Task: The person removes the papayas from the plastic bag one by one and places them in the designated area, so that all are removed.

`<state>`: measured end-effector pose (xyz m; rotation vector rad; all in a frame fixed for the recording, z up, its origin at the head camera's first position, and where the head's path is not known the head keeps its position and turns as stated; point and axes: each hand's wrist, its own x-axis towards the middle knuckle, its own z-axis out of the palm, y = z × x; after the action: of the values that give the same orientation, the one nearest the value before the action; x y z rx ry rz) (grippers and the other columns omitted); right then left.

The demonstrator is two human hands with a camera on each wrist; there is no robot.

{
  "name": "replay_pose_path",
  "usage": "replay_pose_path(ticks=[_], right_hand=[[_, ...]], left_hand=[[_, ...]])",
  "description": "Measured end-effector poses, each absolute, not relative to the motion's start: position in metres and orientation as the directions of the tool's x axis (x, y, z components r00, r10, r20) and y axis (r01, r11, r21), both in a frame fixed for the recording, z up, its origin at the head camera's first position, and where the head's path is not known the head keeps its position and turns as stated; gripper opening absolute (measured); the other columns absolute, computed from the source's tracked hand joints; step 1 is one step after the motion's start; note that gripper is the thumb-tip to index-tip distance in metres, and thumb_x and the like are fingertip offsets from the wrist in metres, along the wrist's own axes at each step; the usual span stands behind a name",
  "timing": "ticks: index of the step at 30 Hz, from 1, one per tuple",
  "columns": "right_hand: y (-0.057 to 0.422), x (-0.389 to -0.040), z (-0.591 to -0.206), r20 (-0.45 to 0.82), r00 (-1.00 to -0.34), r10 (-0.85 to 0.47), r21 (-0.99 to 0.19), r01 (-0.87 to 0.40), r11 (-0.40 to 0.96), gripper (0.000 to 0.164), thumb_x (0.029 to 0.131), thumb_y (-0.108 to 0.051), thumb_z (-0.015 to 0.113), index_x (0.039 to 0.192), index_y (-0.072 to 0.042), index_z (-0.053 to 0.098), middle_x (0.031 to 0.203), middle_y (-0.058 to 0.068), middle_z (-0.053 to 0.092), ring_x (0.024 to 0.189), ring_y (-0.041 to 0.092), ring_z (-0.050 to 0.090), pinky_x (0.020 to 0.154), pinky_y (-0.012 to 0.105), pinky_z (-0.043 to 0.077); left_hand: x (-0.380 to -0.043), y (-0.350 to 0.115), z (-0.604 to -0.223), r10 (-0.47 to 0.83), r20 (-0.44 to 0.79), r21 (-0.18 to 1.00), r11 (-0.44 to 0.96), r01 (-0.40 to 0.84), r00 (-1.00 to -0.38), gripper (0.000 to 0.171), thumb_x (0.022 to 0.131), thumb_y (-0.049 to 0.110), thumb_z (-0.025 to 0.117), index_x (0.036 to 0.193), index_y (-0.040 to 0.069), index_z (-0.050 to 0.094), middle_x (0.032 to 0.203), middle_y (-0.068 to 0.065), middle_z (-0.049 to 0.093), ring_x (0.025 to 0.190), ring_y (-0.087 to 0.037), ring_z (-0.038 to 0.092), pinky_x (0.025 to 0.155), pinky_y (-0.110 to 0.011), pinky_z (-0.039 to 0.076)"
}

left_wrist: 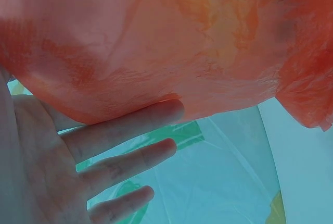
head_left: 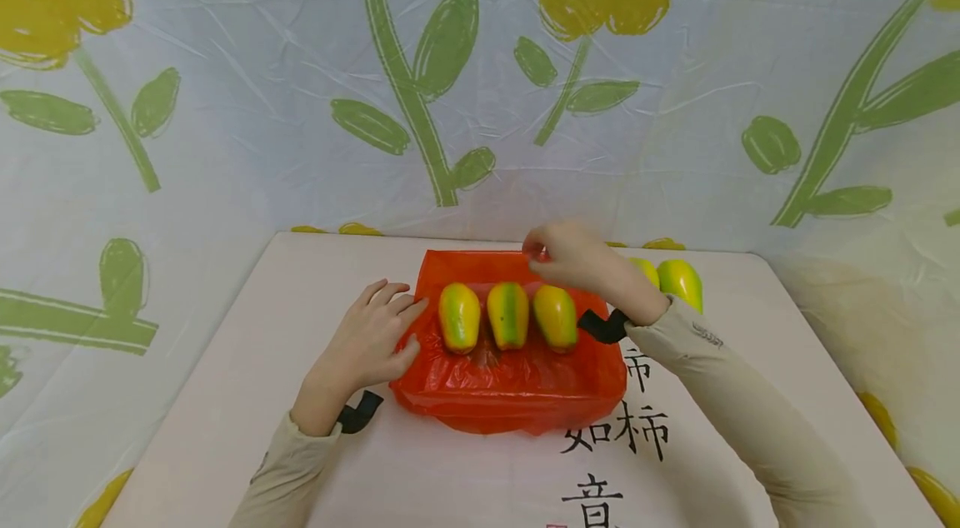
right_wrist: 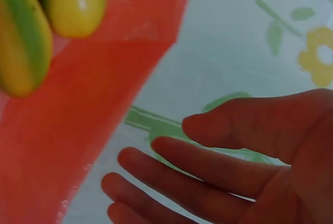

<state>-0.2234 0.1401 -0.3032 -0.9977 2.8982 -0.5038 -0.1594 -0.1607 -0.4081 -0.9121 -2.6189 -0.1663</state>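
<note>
The left hand (head_left: pixel 367 341) spreads beside the red bag (head_left: pixel 506 411) on the table (head_left: pixel 318 270), the right hand (head_left: pixel 581 261) hangs loosely open, neither gripping, and an uneven tug could roll the three papayas (head_left: pixel 507 316) resting there.

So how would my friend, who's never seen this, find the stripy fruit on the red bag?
Start at the big pale table and look for the red bag. Three fruits lie on it in a row; pick the middle fruit. A wide green stripe runs down its front, while the left fruit and right fruit are mostly yellow there.
</note>
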Motion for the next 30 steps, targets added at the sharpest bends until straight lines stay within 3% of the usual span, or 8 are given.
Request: replay_pose_path(ticks=[3, 7, 8, 16, 21, 23, 26, 30], right_hand=[[0.135, -0.232, -0.317, -0.057, -0.779, -0.624, -0.26, -0.592, 0.763, 0.006, 0.085, -0.005, 0.062, 0.08, -0.002, 0.065, 0.068, 0.0, 0.051, 0.059, 0.017, 0.044, 0.059, 0.028, 0.041], [0.131, -0.239, -0.331, -0.276, -0.783, -0.558, -0.236, -0.507, 0.829, 0.009, 0.089, -0.006, 0.061, 0.081, -0.003, 0.06, 0.068, 0.001, 0.038, 0.059, 0.017, 0.038, 0.058, 0.028, 0.033], [0.13, -0.24, -0.333, -0.316, -0.786, -0.531, -0.233, -0.478, 0.847, 0.006, 0.09, -0.006, 0.06, 0.086, -0.002, 0.062, 0.071, 0.001, 0.042, 0.062, 0.018, 0.041, 0.059, 0.028, 0.036], [0.131, -0.242, -0.35, -0.477, -0.796, -0.373, -0.145, -0.347, 0.927, 0.029, 0.087, -0.004, 0.062, 0.116, -0.005, 0.065, 0.098, 0.009, 0.059, 0.083, 0.025, 0.055, 0.072, 0.032, 0.048], [0.132, -0.243, -0.362, -0.522, -0.784, -0.336, -0.099, -0.335, 0.937, 0.043, 0.079, -0.002, 0.069, 0.121, -0.009, 0.065, 0.115, 0.012, 0.061, 0.096, 0.029, 0.054, 0.079, 0.038, 0.053], [0.131, -0.243, -0.366, -0.544, -0.781, -0.307, -0.082, -0.314, 0.946, 0.048, 0.077, -0.001, 0.072, 0.123, -0.01, 0.064, 0.12, 0.015, 0.058, 0.096, 0.03, 0.054, 0.078, 0.038, 0.055], [0.13, -0.243, -0.371, -0.566, -0.774, -0.283, -0.052, -0.309, 0.95, 0.07, 0.074, 0.0, 0.078, 0.139, -0.011, 0.055, 0.14, 0.019, 0.048, 0.102, 0.032, 0.054, 0.079, 0.04, 0.057], [0.13, -0.241, -0.374, -0.578, -0.778, -0.247, -0.034, -0.279, 0.96, 0.088, 0.073, 0.001, 0.079, 0.152, -0.013, 0.041, 0.158, 0.022, 0.029, 0.122, 0.037, 0.051, 0.082, 0.042, 0.057]], left_hand=[[-0.16, -0.161, -0.408, 0.577, 0.371, -0.008, 0.785, 0.619, -0.727, 0.047, 0.08, 0.022, 0.058, 0.121, 0.002, 0.069, 0.113, -0.012, 0.068, 0.118, -0.034, 0.054, 0.108, -0.055, 0.035], [-0.16, -0.161, -0.407, 0.58, 0.376, -0.013, 0.783, 0.621, -0.723, 0.047, 0.08, 0.021, 0.058, 0.121, 0.002, 0.069, 0.113, -0.012, 0.068, 0.118, -0.034, 0.054, 0.108, -0.055, 0.036], [-0.16, -0.161, -0.407, 0.58, 0.377, -0.014, 0.783, 0.622, -0.722, 0.047, 0.08, 0.021, 0.058, 0.121, 0.002, 0.069, 0.113, -0.012, 0.068, 0.118, -0.034, 0.054, 0.108, -0.055, 0.036], [-0.16, -0.162, -0.408, 0.581, 0.372, -0.016, 0.784, 0.621, -0.724, 0.047, 0.08, 0.022, 0.059, 0.121, 0.002, 0.069, 0.114, -0.012, 0.068, 0.119, -0.034, 0.054, 0.109, -0.055, 0.035], [-0.16, -0.161, -0.407, 0.577, 0.362, -0.012, 0.788, 0.615, -0.732, 0.047, 0.08, 0.022, 0.059, 0.122, 0.002, 0.069, 0.114, -0.012, 0.068, 0.119, -0.034, 0.054, 0.109, -0.055, 0.035], [-0.16, -0.161, -0.407, 0.576, 0.362, -0.01, 0.789, 0.614, -0.733, 0.047, 0.08, 0.022, 0.059, 0.122, 0.002, 0.069, 0.114, -0.012, 0.068, 0.119, -0.034, 0.054, 0.109, -0.055, 0.035], [-0.16, -0.161, -0.407, 0.575, 0.365, -0.01, 0.789, 0.615, -0.732, 0.047, 0.08, 0.022, 0.058, 0.121, 0.002, 0.069, 0.114, -0.012, 0.068, 0.119, -0.034, 0.054, 0.109, -0.055, 0.035], [-0.161, -0.162, -0.407, 0.577, 0.371, -0.013, 0.787, 0.617, -0.728, 0.047, 0.08, 0.022, 0.058, 0.121, 0.002, 0.069, 0.114, -0.012, 0.068, 0.119, -0.034, 0.054, 0.108, -0.055, 0.035]])
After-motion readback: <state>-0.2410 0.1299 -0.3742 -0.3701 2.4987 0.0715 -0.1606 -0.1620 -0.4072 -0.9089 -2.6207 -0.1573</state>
